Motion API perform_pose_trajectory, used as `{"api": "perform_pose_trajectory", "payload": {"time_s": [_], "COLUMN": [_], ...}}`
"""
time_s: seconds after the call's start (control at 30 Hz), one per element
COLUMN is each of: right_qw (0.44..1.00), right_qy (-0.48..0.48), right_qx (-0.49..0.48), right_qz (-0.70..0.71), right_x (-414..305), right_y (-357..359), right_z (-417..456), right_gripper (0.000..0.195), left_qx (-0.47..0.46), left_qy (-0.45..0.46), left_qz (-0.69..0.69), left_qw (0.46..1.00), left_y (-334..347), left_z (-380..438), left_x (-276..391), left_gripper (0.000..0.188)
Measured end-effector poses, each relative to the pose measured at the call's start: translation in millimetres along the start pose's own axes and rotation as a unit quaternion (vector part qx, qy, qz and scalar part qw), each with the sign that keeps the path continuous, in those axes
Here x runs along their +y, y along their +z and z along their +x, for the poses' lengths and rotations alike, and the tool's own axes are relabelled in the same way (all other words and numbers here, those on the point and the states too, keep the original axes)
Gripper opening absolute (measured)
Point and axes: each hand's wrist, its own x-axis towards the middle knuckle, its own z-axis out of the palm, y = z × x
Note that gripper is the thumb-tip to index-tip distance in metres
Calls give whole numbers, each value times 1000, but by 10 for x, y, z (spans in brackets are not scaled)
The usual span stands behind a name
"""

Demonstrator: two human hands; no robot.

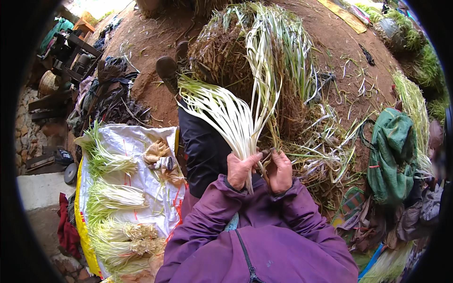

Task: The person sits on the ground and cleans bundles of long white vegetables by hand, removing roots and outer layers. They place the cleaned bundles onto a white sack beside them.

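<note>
My left hand (242,169) is wrapped around the lower part of a fanned bunch of long white stalks with pale green tips (226,116), likely blanched chives or garlic greens. Beside it, my right hand (280,171) has thumb and fingers pinched together on a thin brownish stalk end (263,170); its exact grip is partly hidden. The bunch leans away over my dark-trousered leg (201,155). Directly beyond my hands stands a big heap of the same plants (226,53), roots and soil showing, with long leaves draped over its near side.
On the left, a white woven sack (159,208) bears several bundles of stalks (116,196) and a crumpled brown cloth (159,155). Loose leaf scraps (329,152) litter the earth floor at right. A green sack (391,155) stands farther right. Piled clothing and wooden gear line the left edge.
</note>
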Motion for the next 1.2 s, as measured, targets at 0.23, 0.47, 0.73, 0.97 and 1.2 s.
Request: {"api": "perform_pose_trajectory", "payload": {"time_s": [0.23,0.47,0.73,0.97,1.2], "right_qw": [994,996,910,210,762], "right_qy": [47,-33,-230,-371,-89], "right_qx": [-64,12,219,150,-331], "right_qz": [80,81,-266,-892,-549], "right_x": [-106,-863,-2164,-2379,-477], "right_y": [-376,-431,-1104,-1117,541], "right_z": [230,573,1073,709,-233], "right_gripper": [11,7,9,27,26], "left_qx": [-130,-97,-135,-112,-122], "left_qy": [-46,-12,-71,-75,-61], "left_qz": [-174,-219,-208,-67,-108], "left_qw": [975,971,966,989,985], "left_y": [72,-107,-722,-746,-561], "left_z": [-82,-213,-421,-438,-428], "left_x": [199,664,1037,995,957], "left_gripper": [18,20,17,20,17]}}
